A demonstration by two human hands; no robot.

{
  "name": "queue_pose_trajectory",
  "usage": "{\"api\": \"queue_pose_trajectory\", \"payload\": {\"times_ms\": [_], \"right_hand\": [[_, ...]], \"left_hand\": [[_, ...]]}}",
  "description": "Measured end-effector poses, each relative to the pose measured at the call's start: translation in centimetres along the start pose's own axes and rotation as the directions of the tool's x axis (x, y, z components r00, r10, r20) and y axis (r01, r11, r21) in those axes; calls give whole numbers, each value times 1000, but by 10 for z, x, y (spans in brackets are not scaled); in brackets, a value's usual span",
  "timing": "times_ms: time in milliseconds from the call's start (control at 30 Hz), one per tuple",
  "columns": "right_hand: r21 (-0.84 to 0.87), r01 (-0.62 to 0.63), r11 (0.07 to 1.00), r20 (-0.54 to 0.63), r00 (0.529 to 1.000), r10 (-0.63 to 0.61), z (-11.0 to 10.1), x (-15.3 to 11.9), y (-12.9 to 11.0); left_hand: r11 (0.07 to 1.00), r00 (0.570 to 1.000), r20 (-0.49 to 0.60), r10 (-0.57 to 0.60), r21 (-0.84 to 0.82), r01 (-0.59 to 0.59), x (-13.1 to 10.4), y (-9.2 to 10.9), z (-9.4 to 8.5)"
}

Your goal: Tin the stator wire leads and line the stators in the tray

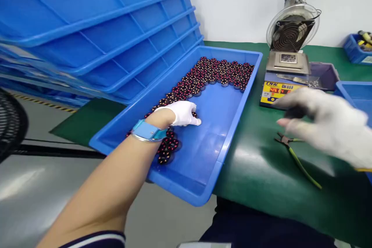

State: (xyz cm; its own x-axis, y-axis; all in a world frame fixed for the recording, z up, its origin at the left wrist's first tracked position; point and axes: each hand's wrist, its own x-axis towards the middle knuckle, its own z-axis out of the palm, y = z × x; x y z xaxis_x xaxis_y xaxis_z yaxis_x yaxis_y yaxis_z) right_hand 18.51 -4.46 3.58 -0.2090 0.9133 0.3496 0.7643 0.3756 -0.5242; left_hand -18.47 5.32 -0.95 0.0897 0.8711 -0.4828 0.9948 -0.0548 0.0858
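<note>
My left hand (184, 114), in a white glove, reaches down into a blue tray (213, 159). Its thumb and fingers close around one small round black part (194, 114) with coloured marks on top. Many more such black parts (206, 71) stand packed along the tray's far end and left side. Blurred by motion, my gloved right hand (322, 120) hovers over the green table, with a small black part (296, 112) pinched between thumb and fingers; its details are smeared. Beneath that hand lie green-handled cutters (299, 159).
Stacked blue trays (116, 35) lean at the left. A soldering station (277, 93) with red digits and a fume fan (288, 35) stand at the back right. Blue bins (356, 95) line the right edge. A black fan (11, 124) is far left.
</note>
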Motion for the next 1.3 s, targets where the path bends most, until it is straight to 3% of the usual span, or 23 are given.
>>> {"api": "queue_pose_trajectory", "payload": {"times_ms": [33,100,133,200,233,300,367,467,567,733,833,900,1000,1100,1233,1300], "right_hand": [[10,54,998,83,995,-55,11,-3,-17],[90,64,994,219,972,-83,27,-8,-31],[135,44,990,259,963,-78,32,-9,-32],[207,-36,978,275,961,-23,36,-10,-25],[240,-77,968,261,965,12,36,-8,-21],[283,-140,949,214,974,80,35,-3,-15],[290,-150,945,152,982,110,36,3,-11],[264,-39,964,53,998,26,38,9,-6],[302,63,951,9,998,-69,39,11,3],[432,-5,902,27,1000,-7,39,15,12],[504,-108,857,79,994,78,39,19,12],[533,-210,819,148,977,154,38,23,11],[575,-340,744,307,933,189,36,24,7],[572,-356,739,374,915,152,32,23,5],[545,-328,772,263,941,214,24,23,10],[550,-303,778,182,953,243,22,25,15]], "left_hand": [[998,999,-11,42,-53,-43,2,5,1],[937,989,-61,132,-317,-145,1,16,1],[841,978,-119,168,-500,-206,-1,23,1],[523,943,-274,187,-785,-332,-8,44,2],[367,924,-336,182,-849,-381,-13,59,4],[139,903,-392,174,-898,-417,-24,92,8],[0,908,-375,185,-924,-382,-34,125,12],[-133,909,-360,210,-932,-338,-43,164,17],[-207,910,-339,237,-933,-294,-42,184,21],[-184,921,-283,267,-953,-240,-38,187,25],[-136,925,-316,210,-947,-293,-39,185,24],[-42,917,-361,172,-932,-359,-40,184,24],[169,864,-478,156,-849,-500,-42,183,27],[276,793,-580,184,-744,-608,-41,181,32],[363,721,-653,232,-630,-687,-40,175,36],[403,659,-691,297,-535,-743,-38,172,36]]}}
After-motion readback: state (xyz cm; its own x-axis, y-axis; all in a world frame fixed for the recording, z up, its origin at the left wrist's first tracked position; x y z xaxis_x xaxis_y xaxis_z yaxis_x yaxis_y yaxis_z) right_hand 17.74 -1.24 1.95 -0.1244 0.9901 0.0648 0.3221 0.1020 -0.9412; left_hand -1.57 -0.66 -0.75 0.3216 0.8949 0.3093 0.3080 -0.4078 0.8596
